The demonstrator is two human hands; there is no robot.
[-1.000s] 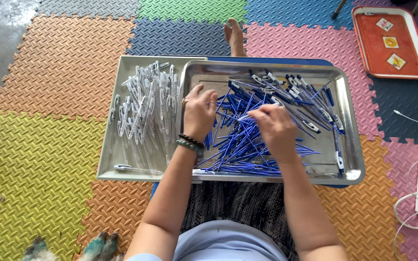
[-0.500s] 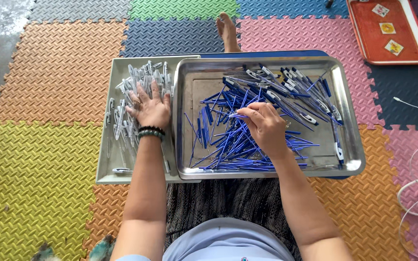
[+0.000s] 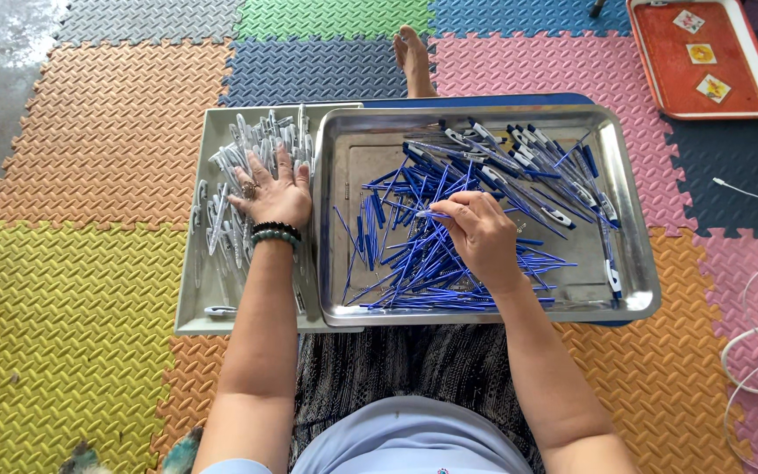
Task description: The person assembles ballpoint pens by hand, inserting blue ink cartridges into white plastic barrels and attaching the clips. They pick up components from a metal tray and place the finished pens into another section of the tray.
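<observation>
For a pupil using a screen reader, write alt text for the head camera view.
Seated on coloured foam mats, a person's right hand pinches a blue pen refill over a steel tray heaped with them, while the left hand lies flat on clear pen barrels in a grey tray.

Our left hand (image 3: 274, 195) lies flat, palm down, fingers spread wide. Our right hand (image 3: 482, 235) is curled, fingertips pinched together. Both arms reach straight forward.
</observation>
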